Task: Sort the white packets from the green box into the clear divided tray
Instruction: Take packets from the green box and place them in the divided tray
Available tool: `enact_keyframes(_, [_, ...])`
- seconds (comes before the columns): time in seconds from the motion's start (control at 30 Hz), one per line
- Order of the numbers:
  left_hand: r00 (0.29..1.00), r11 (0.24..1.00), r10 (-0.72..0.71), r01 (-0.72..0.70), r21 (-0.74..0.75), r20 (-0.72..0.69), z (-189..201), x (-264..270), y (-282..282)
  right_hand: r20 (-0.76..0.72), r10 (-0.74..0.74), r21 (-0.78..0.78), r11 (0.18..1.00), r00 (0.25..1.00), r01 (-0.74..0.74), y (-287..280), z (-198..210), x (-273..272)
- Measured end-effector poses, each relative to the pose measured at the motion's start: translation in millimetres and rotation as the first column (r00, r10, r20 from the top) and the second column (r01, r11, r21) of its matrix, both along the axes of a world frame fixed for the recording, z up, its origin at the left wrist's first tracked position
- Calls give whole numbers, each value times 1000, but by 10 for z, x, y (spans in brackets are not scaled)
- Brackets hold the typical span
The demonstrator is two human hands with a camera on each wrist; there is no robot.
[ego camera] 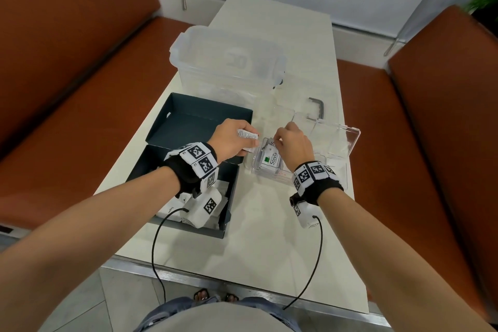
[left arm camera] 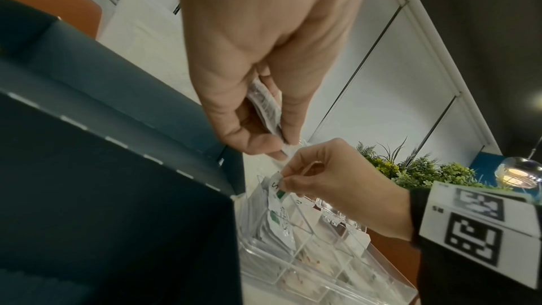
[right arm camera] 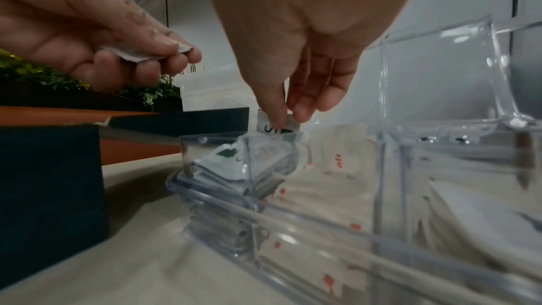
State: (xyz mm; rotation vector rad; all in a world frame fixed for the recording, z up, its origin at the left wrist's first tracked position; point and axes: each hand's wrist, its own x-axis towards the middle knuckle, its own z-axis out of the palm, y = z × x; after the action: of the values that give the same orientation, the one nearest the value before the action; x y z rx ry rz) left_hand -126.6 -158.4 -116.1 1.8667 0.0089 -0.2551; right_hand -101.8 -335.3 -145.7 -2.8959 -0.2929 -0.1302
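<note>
My right hand (ego camera: 292, 144) pinched one white Stevia packet (right arm camera: 277, 127) at the near-left compartment of the clear divided tray (ego camera: 353, 140), where more packets (ego camera: 269, 160) were stacked. My left hand (ego camera: 231, 140) gripped a small bunch of packets (ego camera: 246, 135) just beside it. The green box (ego camera: 188, 127) lay open on the worktop (ego camera: 269, 237), left of the tray.

Even soft daylight, dim blurred wrist views, wide-angle edge distortion

Surface (ego camera: 269, 237) bare near front edge; green box (ego camera: 188, 121) and tray (ego camera: 347, 143) flank hands; tub (ego camera: 229, 62) blocks behind.
</note>
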Motion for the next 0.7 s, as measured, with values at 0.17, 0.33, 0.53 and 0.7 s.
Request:
enact_keyframes(0.17, [1000, 1000, 18, -18, -3, -19, -12, 5, 2, -33, 10, -36, 999, 999, -12, 35, -35, 20])
enact_keyframes(0.33, [993, 998, -30, 24, -58, -116, 18, 5, -37, -30, 32, 5, 999, 999, -32, -4, -18, 31])
enact_keyframes(0.53, [988, 989, -126, 118, -89, -93, 74, -8, -93, 59, -21, 392, 920, 998, -3, -80, 272, -81])
enact_keyframes(0.7, [989, 980, -118, 102, -170, -88, 111, 24, -163, -111, 45, 536, 844, 993, 21, -77, 456, -233])
